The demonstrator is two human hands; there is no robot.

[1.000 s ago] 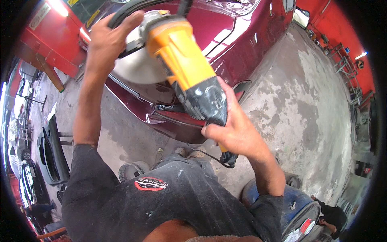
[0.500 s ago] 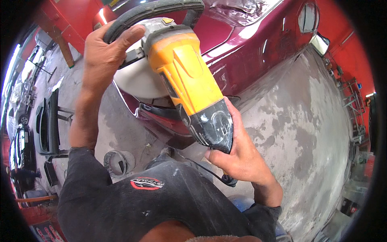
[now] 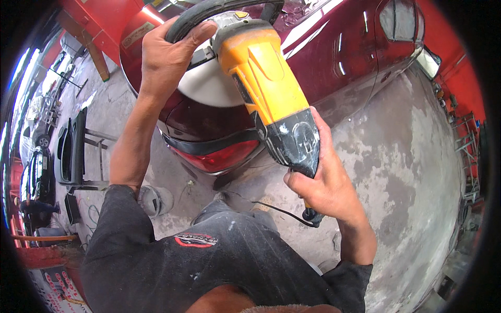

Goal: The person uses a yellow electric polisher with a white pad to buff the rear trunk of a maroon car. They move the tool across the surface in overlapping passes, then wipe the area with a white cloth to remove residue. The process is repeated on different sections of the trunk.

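Both my hands are on a yellow and black polisher (image 3: 274,86). My left hand (image 3: 169,60) is wrapped round its black loop handle (image 3: 209,11) at the front end. The black rear grip sits in my right hand (image 3: 329,182), with the thumb round its underside. Beneath the tool head shows a white round polishing pad (image 3: 209,86), partly hidden by the tool. It lies over the dark red car body (image 3: 334,62); whether it presses on the paint I cannot tell. A red tail light (image 3: 224,156) shows below the pad.
A black power cord (image 3: 266,204) trails from the tool's rear past my legs. A bucket (image 3: 155,201) stands on the concrete floor at my left. Beyond it, a black car part (image 3: 72,148) rests on a stand. A car mirror (image 3: 429,62) juts out far right.
The polisher and both my hands have shifted right in the picture, still gripping. More of the car's rear corner and the tail light now show below the pad.
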